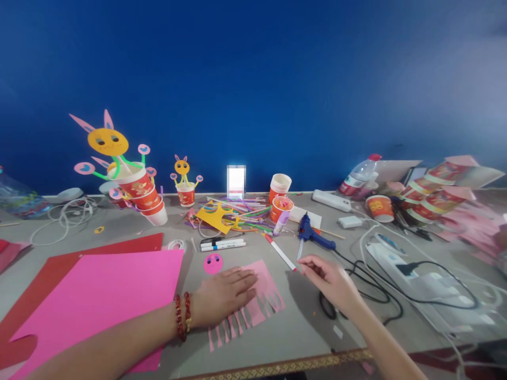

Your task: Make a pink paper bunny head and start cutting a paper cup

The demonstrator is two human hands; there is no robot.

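My left hand [227, 295], with red bead bracelets at the wrist, lies flat on a light pink paper [264, 279] and covers part of it. The paper's near edge is cut into narrow strips. My right hand [327, 277] is pinched at the lower end of a translucent glue stick [300, 249]. That stick juts from the back of a blue glue gun [311, 232] lying on its side. A pink paper face [213, 263] sits just beyond my left hand. Between my hands, farther back, lies a red-capped white marker [280, 253].
Bright pink sheets [106, 290] spread at left. Behind stand paper cups with bunny figures [147, 191], a cup stack [280, 184] and a heap of pipe cleaners [249, 214]. Black cable [372, 287] and a white power strip [412, 285] lie at right.
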